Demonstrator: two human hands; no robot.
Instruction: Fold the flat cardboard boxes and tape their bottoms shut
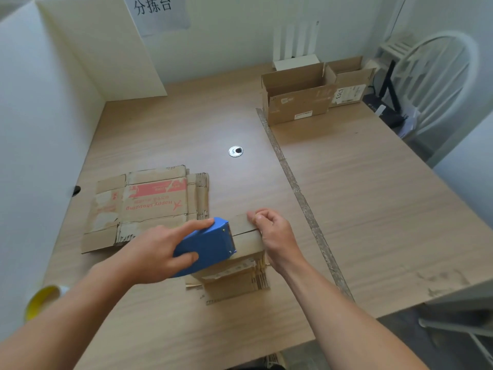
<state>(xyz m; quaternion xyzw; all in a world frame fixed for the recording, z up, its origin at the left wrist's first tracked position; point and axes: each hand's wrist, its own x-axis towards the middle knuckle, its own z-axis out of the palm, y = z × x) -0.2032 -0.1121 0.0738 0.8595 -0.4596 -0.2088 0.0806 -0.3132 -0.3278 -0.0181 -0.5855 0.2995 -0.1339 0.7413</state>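
A small folded cardboard box stands upside down near the table's front, its bottom flaps closed and facing up. My left hand grips a blue tape dispenser that lies on those flaps, forefinger stretched along its top. My right hand rests on the box's right edge with fingers curled, pinching at the flap or the tape end there. A flat cardboard box with red print lies on the table to the left, behind the dispenser.
Two folded open boxes stand at the back right. A yellow tape roll sits at the left edge. A tape strip runs along the wooden table. White boards stand left and behind; a white chair is at right.
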